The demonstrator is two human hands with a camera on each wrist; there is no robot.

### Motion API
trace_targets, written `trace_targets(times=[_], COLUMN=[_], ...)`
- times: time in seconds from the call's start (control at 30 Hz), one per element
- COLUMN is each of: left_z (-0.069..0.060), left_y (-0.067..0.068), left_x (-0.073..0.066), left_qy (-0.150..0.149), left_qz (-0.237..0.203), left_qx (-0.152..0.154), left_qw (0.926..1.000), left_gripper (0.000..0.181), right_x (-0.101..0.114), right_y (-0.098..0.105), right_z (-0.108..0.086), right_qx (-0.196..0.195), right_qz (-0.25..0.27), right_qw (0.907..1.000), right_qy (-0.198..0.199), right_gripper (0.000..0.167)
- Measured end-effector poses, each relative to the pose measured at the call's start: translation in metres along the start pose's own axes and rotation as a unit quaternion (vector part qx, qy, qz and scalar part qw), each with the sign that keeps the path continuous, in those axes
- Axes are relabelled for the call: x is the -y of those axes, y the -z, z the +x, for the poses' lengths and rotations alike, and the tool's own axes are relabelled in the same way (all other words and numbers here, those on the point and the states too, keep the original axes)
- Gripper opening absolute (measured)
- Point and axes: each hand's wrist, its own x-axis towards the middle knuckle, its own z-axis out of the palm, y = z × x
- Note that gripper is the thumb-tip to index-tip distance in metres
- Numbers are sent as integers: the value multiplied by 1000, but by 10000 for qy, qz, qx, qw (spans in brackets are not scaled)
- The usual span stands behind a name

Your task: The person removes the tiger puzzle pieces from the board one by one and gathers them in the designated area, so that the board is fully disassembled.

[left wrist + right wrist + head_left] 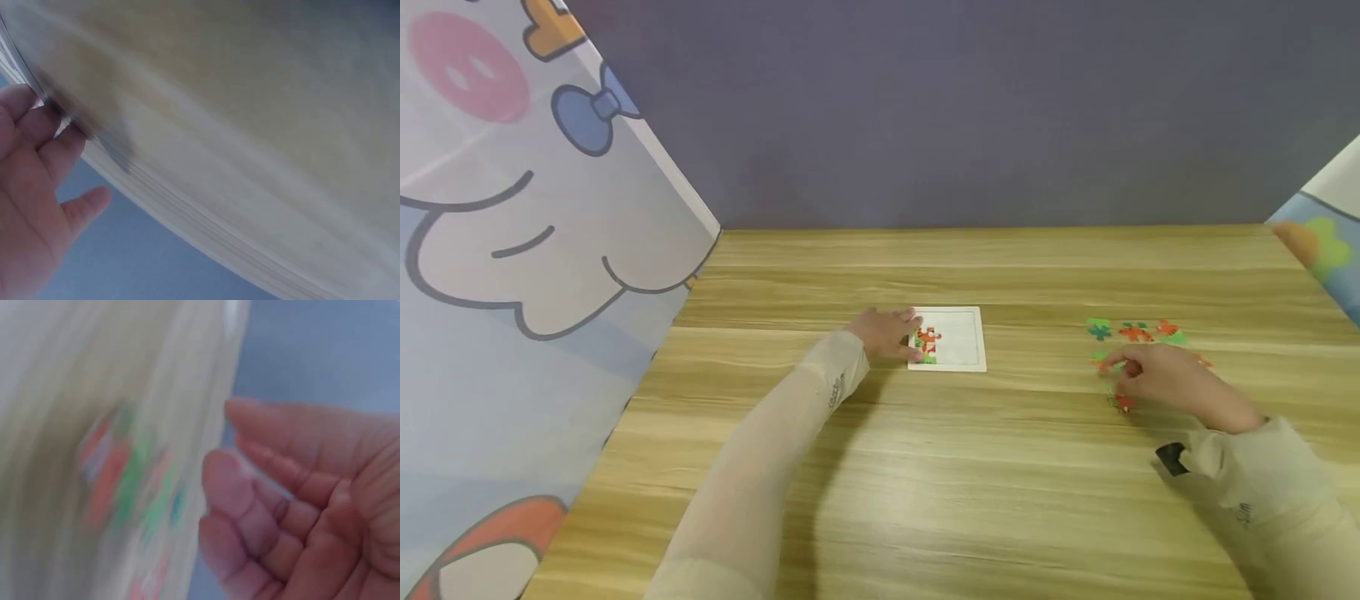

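My left hand (883,332) rests at the left edge of a white puzzle tray (963,340), fingers spread over its border. A few joined red and green jigsaw pieces (928,339) lie along the tray's left side. To the right, my right hand (1165,379) hovers over loose jigsaw pieces (1136,332), partly covering them. In the right wrist view its fingers (228,481) are loosely bent, with nothing visible between them and the thumb; the pieces (112,481) there are blurred. The left wrist view shows the left fingers (62,147) by the table; the tray is barely visible.
Both hands work over a wood-grain table (1000,483). A grey panel (970,117) stands behind it, and a cartoon-printed wall (535,275) runs along the left. One teal and green piece (1099,329) lies at the loose group's far left corner.
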Motion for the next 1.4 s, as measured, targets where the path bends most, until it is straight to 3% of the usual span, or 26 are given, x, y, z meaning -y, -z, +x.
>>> trace_targets(times=[0.27,0.53,0.93,1.4], left_z=[-3,-1,1,-1], left_y=[-3,-6,-6,1], left_x=[3,1,1,-2], left_qy=[92,41,141,176], left_qz=[84,115,223,208], left_qx=[-55,-57,-45,-39], left_qw=[9999,9999,9996,9996], left_gripper=[83,82,82,81], right_x=[64,95,117,129], right_y=[-10,-30,-44,-49], right_z=[47,76,112,138], right_qx=[-19,107,622,438], right_qz=[31,-319,208,-58], right_qw=[9940,9843,9858,9850], right_qy=[1095,1732,1549,1671], right_gripper=[31,26,27,25])
